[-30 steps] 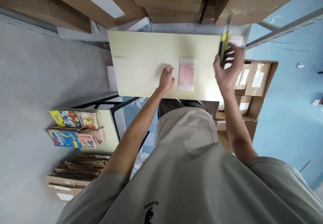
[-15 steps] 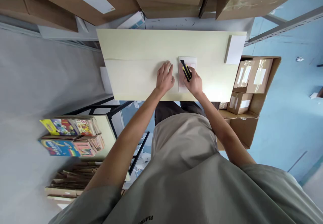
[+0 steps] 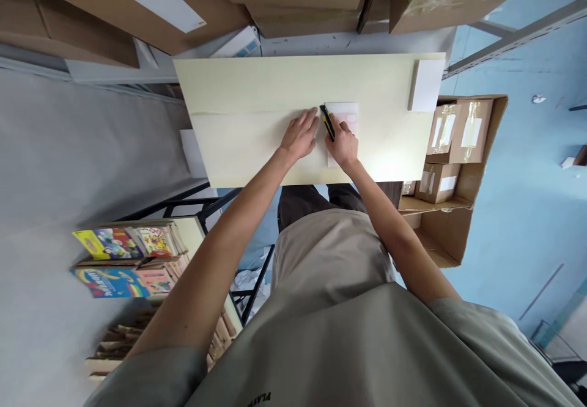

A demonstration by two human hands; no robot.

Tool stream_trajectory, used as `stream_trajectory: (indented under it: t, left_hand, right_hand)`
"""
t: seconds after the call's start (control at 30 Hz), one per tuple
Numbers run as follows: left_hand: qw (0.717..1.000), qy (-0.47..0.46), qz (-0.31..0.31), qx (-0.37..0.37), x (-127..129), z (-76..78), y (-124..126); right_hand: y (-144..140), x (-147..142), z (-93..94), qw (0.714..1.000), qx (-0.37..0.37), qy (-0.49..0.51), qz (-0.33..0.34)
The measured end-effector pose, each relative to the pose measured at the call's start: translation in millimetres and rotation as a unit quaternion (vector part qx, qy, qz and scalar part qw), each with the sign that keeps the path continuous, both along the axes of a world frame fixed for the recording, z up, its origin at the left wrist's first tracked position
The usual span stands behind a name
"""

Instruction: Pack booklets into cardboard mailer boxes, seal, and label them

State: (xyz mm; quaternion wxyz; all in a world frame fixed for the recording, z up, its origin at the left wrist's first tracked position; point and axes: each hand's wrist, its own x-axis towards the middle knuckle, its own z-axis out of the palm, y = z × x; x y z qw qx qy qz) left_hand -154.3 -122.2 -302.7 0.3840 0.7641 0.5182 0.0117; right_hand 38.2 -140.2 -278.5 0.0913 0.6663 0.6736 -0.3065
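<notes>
Shifted left, right hand (image 3: 343,144) grips knife (image 3: 327,122)

One head-worn camera looks steeply down and forward over the person's chest at the tabletop (image 3: 257,83) — close, within arm's reach of it.

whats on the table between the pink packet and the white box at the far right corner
Nothing: in the head view the stretch of table between the pink packet and the white box is bare.
</notes>
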Motion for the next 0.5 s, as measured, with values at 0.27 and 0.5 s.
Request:
stream_trajectory:
  t: [0.27, 0.5]
  left_hand:
    - [0.999, -0.030, 0.032, -0.011, 6.0, 5.7, 3.5]
    - [0.999, -0.024, 0.019, -0.015, 7.3, 11.3, 6.4]
  right_hand:
    - [-1.7, -10.1, 15.9, 1.000, -0.013, -0.023, -0.002]
    - [-10.2, -16.5, 35.5, 0.997, -0.045, -0.062, 0.016]
